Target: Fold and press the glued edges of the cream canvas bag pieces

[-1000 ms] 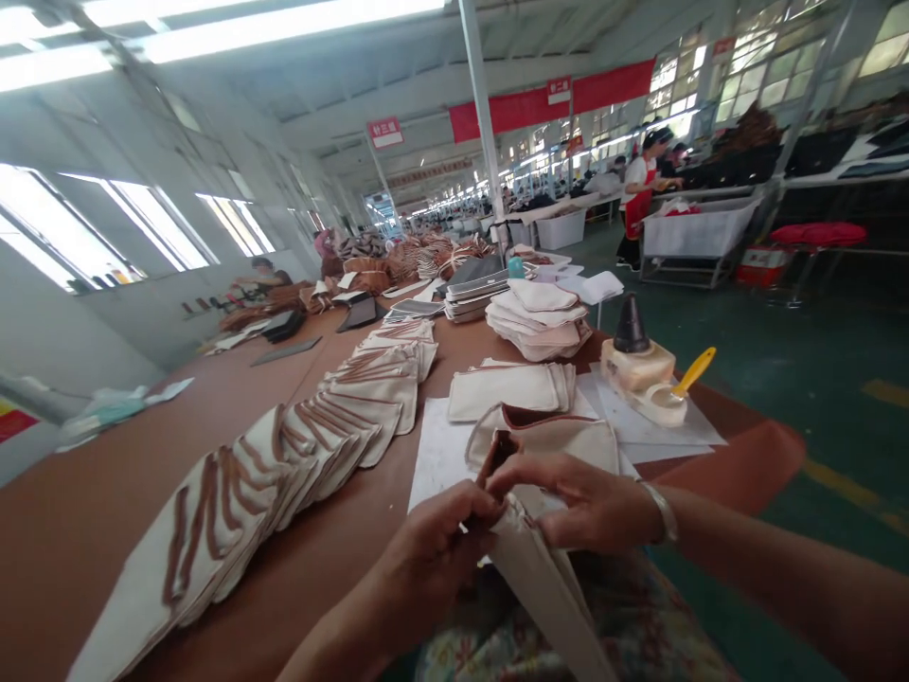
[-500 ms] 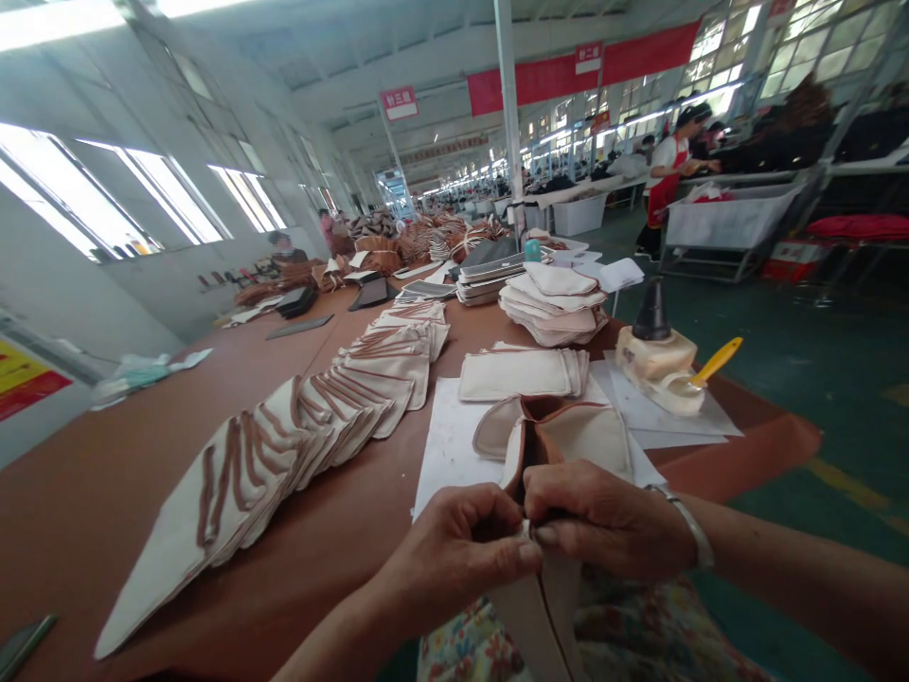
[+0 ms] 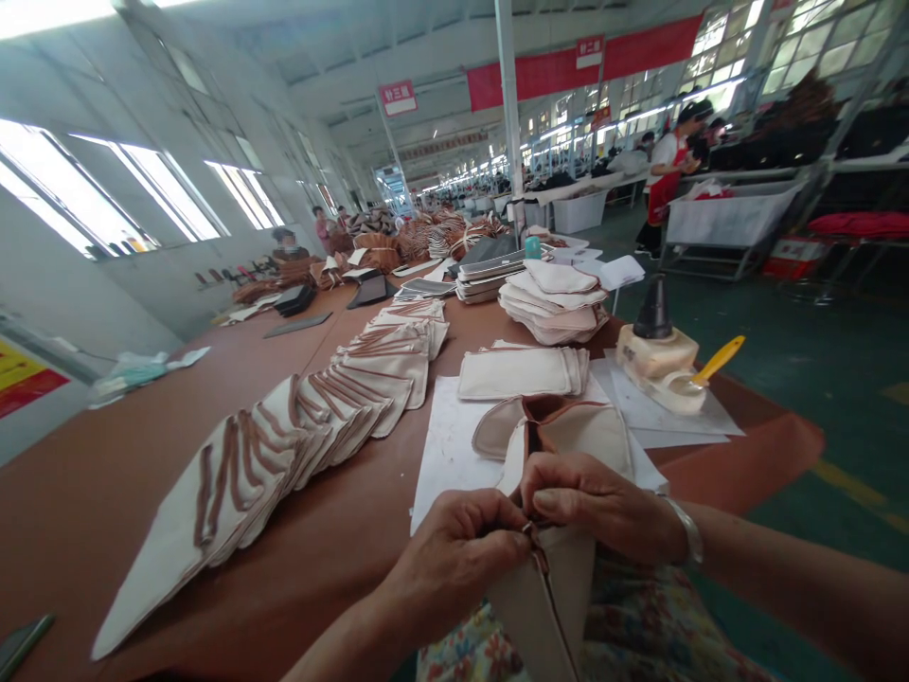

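Observation:
In front of me is a cream sewn piece with brown edging (image 3: pixel 589 436); its upper part rests on white paper (image 3: pixel 433 455) and its lower panel hangs over my lap. My left hand (image 3: pixel 461 540) pinches its edge between thumb and forefinger, at the top of a dark seam. Close beside it, my right hand (image 3: pixel 603 502) is closed on the same piece, thumb over curled fingers. A narrow brown edge shows just below the fingertips. Right behind the piece lies a small stack of cream rectangular panels (image 3: pixel 522 372).
A long fanned row of cream panels (image 3: pixel 341 398) covers the table's middle. At right stand a cut plastic container (image 3: pixel 657 355) with a black cone (image 3: pixel 653 308) and a yellow-handled brush (image 3: pixel 721 360). Cream pieces (image 3: pixel 554 303) are piled behind. A person in a red apron (image 3: pixel 664 180) stands beyond.
My right hand has shifted slightly up and left, its thumb now lying across the fingers. More of the brown edge and dark seam shows below my fingertips.

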Available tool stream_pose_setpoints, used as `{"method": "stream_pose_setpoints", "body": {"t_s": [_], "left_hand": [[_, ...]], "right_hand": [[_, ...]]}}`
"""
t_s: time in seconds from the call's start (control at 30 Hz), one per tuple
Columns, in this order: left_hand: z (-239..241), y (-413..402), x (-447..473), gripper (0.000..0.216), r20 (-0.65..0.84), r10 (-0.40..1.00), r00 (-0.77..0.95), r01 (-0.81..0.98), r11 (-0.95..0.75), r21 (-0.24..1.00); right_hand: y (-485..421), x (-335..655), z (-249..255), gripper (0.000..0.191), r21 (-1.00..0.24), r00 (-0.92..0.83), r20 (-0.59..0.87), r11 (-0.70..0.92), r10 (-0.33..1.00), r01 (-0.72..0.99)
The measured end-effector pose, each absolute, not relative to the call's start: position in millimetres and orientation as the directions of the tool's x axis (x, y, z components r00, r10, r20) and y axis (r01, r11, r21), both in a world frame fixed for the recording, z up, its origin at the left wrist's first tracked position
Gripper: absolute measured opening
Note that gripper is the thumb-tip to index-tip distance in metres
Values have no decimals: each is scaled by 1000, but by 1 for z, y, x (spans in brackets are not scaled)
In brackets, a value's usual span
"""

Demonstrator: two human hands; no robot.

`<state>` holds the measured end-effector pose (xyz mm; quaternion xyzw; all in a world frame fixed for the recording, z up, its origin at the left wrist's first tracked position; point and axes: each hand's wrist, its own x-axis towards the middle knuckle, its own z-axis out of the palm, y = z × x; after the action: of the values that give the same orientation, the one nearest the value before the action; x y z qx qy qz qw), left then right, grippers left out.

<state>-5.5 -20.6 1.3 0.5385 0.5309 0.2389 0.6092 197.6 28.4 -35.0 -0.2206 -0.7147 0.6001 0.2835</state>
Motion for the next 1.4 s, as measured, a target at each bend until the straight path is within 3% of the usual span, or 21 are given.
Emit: {"method": "stream_pose_setpoints", "body": {"t_s": [0.3,0.47,0.63,0.77,0.97,1.1,1.17,1.3,1.4], "left_hand": [[-1,-23,-7,18,-376,864,335,110,361,926],[-6,-23,-11,16,-345,866,361,115,325,939],[-12,-22,-16,17,-415,833,365,9,443,896],[-14,-24,-19,19,-441,826,351,-7,473,881],[-13,-28,-18,19,-431,839,333,-24,464,885],[-14,-27,-21,19,-426,830,359,26,447,894],[-16,-26,-24,20,-419,831,366,68,425,903],[-15,-24,-25,17,-408,823,396,183,365,913],[-11,-24,-24,16,-398,816,420,256,315,914]], "right_hand": [[24,200,-33,8,-959,-746,205,284,634,-22],[27,200,-29,5,-937,-761,207,349,615,27],[26,202,-13,13,-669,-672,498,736,548,105],[24,205,-14,15,-573,-596,627,815,501,83],[16,204,-21,16,-365,-686,643,923,341,117],[15,200,-16,25,-480,-783,441,852,439,208],[16,199,-17,26,-430,-825,394,875,405,224],[21,196,-28,18,-206,-856,442,959,270,196],[26,191,-28,14,-217,-828,503,963,249,159]]}}
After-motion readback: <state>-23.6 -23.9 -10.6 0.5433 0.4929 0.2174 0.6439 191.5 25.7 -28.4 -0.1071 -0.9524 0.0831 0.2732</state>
